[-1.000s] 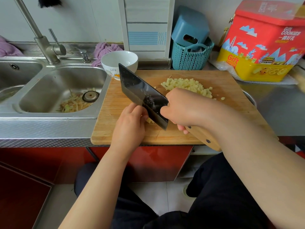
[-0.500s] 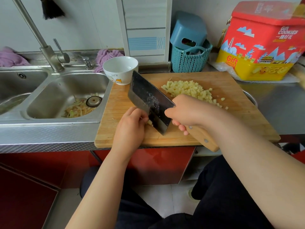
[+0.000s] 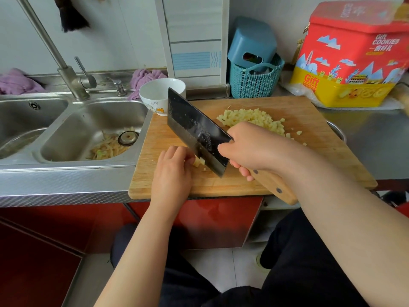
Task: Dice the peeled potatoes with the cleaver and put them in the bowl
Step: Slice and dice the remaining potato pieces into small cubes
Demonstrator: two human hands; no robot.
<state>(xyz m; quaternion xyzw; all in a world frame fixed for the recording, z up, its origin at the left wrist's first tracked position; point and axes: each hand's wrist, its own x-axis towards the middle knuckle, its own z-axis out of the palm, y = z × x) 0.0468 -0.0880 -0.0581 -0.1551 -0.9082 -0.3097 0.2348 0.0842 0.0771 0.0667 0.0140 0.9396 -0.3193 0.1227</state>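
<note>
Two hands work at centre frame: the right hand (image 3: 250,147) grips one cleaver (image 3: 194,129), and the left hand (image 3: 172,171) pinches one potato piece (image 3: 198,161) against the blade. One diced pile (image 3: 252,119) lies behind on one cutting board (image 3: 287,173); one white bowl (image 3: 159,94) stands at its upper-left corner. The steel worktop (image 3: 371,134) adjoins two sink basins (image 3: 73,134).

The cutting board (image 3: 287,173) lies on the table (image 3: 376,138), right of the sink (image 3: 73,134). The bowl (image 3: 155,96) stands at the board's far left corner, the diced potato pile (image 3: 250,118) at its far middle, the basket (image 3: 254,83) and cookie tin (image 3: 349,63) behind.
</note>
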